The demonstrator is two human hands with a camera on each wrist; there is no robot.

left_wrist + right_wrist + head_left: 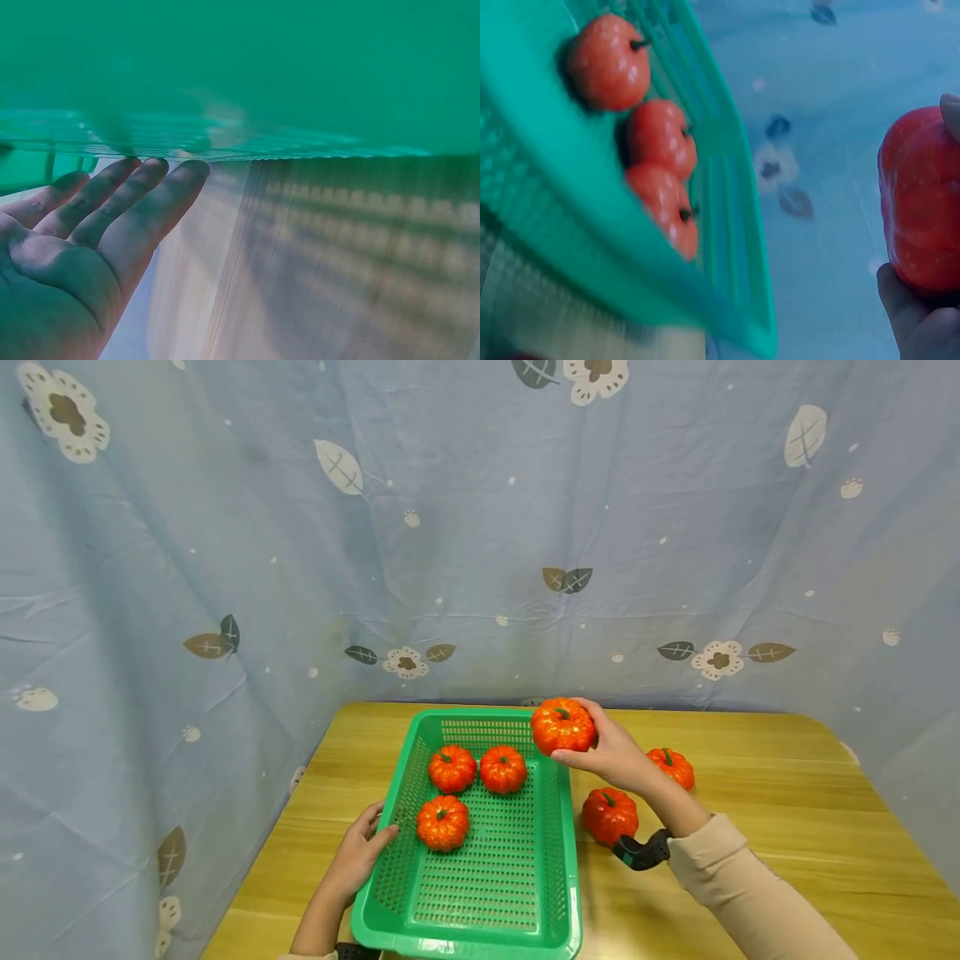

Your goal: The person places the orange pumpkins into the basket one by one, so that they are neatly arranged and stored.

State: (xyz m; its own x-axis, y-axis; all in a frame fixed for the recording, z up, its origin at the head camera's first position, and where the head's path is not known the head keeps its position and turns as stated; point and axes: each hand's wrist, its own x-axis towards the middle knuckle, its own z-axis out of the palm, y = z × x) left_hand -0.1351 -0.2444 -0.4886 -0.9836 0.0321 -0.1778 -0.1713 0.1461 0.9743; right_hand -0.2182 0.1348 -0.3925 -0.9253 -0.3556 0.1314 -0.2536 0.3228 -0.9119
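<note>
My right hand [611,756] grips an orange-red toy pumpkin [562,727] with a green stem, held up over the far right rim of the green plastic basket [476,885]. In the right wrist view the held pumpkin [926,202] sits between thumb and fingers. At the basket's left side is my left hand [356,856], its thumb over the rim and its fingers along the outer wall. The left wrist view shows those fingers [154,206] nearly straight, tips against the green plastic. Inside the basket lie three pumpkins [442,823], grouped toward the far left.
Two more pumpkins rest on the wooden table [787,827] right of the basket: one pumpkin [610,816] close to its wall, another pumpkin [671,768] farther back, partly behind my right forearm. A blue patterned curtain [480,527] hangs behind the table and along both sides.
</note>
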